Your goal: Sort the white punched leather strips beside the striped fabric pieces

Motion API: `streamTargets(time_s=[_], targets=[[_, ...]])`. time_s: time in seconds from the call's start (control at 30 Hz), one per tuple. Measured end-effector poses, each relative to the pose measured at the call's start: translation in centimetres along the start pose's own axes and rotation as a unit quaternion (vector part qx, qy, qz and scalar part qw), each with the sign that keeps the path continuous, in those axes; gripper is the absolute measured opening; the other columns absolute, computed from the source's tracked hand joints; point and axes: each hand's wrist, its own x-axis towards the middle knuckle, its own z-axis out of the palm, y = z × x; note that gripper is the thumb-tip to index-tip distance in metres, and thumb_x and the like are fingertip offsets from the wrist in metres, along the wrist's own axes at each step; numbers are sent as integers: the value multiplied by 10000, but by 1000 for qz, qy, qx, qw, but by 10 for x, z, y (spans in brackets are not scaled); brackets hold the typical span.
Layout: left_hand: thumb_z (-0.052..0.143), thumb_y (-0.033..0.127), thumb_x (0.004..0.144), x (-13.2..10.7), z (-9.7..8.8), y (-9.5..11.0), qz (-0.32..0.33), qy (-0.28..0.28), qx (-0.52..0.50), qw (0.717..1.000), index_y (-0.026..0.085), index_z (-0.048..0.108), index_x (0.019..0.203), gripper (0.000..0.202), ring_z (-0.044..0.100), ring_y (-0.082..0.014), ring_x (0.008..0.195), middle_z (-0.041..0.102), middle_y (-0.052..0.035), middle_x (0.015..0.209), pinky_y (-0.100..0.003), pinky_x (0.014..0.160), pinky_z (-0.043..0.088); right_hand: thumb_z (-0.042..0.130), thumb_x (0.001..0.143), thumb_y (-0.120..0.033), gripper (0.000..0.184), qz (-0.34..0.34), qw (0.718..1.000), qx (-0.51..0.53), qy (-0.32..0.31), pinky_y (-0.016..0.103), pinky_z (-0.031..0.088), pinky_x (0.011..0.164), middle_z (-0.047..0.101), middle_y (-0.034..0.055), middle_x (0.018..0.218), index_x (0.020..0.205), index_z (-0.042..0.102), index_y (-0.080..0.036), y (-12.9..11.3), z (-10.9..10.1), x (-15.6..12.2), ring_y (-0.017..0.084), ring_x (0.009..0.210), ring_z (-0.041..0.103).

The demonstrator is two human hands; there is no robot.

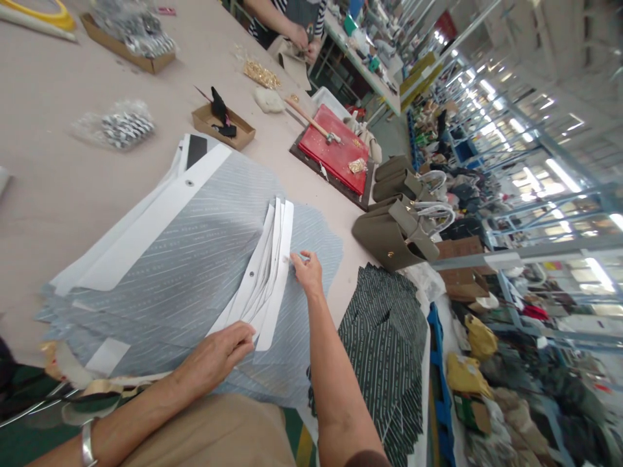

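Note:
A fanned stack of white card strips [265, 272] lies on grey-blue striped fabric pieces [195, 259] spread over the table. My left hand [219, 353] rests on the near end of the strips, fingers curled and pressed down on them. My right hand [306, 269] touches the outer edge of the rightmost strip, its fingertips pinched at that edge. A longer white strip with a snap [160, 214] sits on the fabric to the left.
Dark green striped fabric [384, 337] hangs at the table's right edge. Olive handbags [396, 227] stand beyond it. A red block with a hammer [335, 146], small cardboard boxes [224, 123], bagged metal parts [117, 126] and another person's hands [299, 35] lie farther away.

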Motion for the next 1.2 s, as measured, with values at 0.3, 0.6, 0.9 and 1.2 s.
streamTargets(time_s=[0.3, 0.6, 0.9, 1.2], targets=[[439, 323, 933, -3, 4, 3, 2, 2, 27, 1000, 209, 541, 745, 243, 610, -158, 798, 667, -13, 940, -252, 740, 432, 699, 776, -477, 655, -76, 988, -132, -36, 375, 470, 941, 657, 134, 1120, 1305, 538, -124, -17, 15, -17, 257, 1035, 615], [457, 398, 918, -4, 8, -2, -23, 29, 18, 999, 214, 574, 737, 283, 629, -181, 815, 688, -14, 924, -266, 740, 447, 510, 796, -351, 323, -55, 993, 82, 67, 294, 503, 793, 707, 19, 808, 915, 724, -141, 45, -44, -26, 187, 794, 624], [471, 430, 966, -10, 4, 28, 103, 86, 18, 991, 209, 542, 717, 340, 584, -143, 707, 615, 12, 747, -235, 682, 434, 584, 707, -399, 506, 124, 946, -42, 296, 402, 493, 953, 740, 150, 1050, 1093, 724, -101, 179, -235, -115, 287, 1042, 664], [498, 422, 990, 0, 3, 48, 301, 100, 194, 928, 195, 518, 706, 364, 500, -139, 640, 528, 15, 666, -254, 606, 356, 619, 825, -406, 394, -11, 995, 30, 93, 393, 531, 913, 729, 113, 1088, 1133, 697, -173, 103, -175, -172, 245, 983, 689]])
